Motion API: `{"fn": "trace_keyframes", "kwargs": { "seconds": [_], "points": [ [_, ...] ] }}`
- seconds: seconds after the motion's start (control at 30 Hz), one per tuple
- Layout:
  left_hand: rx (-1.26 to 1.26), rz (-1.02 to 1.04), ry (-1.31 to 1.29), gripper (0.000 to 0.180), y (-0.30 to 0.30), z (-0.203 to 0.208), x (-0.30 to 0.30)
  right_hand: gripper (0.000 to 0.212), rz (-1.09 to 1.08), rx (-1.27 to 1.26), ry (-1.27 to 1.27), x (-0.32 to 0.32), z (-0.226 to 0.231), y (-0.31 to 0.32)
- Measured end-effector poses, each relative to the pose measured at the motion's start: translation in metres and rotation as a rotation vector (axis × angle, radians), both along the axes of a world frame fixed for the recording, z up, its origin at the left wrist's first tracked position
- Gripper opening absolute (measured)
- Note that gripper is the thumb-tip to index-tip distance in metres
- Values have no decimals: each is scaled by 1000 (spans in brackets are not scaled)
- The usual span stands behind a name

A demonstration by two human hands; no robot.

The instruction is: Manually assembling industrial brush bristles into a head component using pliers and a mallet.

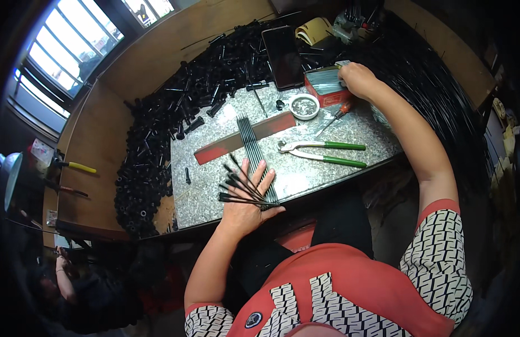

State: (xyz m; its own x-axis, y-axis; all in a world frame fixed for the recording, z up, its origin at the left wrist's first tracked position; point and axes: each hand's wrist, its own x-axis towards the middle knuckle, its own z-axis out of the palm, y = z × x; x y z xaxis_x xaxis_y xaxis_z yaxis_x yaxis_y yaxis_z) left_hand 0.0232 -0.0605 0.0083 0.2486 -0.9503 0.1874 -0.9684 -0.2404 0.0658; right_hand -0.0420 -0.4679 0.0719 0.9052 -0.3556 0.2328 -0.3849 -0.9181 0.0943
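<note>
At the front edge of the stone slab, my left hand (pixel 244 213) lies over the lower end of a row of thin grey rods (pixel 250 140). Several thin black rods with thicker ends (pixel 235 181) fan out across its fingers and meet near the thumb, held there. The grey rods rest side by side across a flat red-brown strip (pixel 215 149). My right hand (pixel 358 80) reaches to the back right, fingers curled down at the edge of a red box (pixel 331 100) with clear plastic in it. What its fingertips grip is hidden.
Green-handled pincers (pixel 330 154), a screwdriver (pixel 343 109) and a white round dish (pixel 303 106) lie on the slab. A dark phone (pixel 283 59) stands behind. Black bolt-like parts (pixel 153 146) pile up left and back; long black rods (pixel 423 73) lie right. Another person (pixel 74 286) sits lower left.
</note>
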Motion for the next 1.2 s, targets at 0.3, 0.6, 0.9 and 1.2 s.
{"fn": "trace_keyframes", "kwargs": {
  "seconds": [0.3,0.6,0.9,1.2],
  "points": [
    [-27,-34,40,93,-4,-1,3,14,11,-134,67,6,-2,0],
    [-13,12,-9,97,-4,2,-1,13,63,-245,59,-1,3,-1],
    [-31,8,3,100,-4,3,0,15,-29,-234,7,-4,15,8],
    [-37,7,16,100,-4,2,-1,38,500,193,-332,29,0,84]
  ]
}}
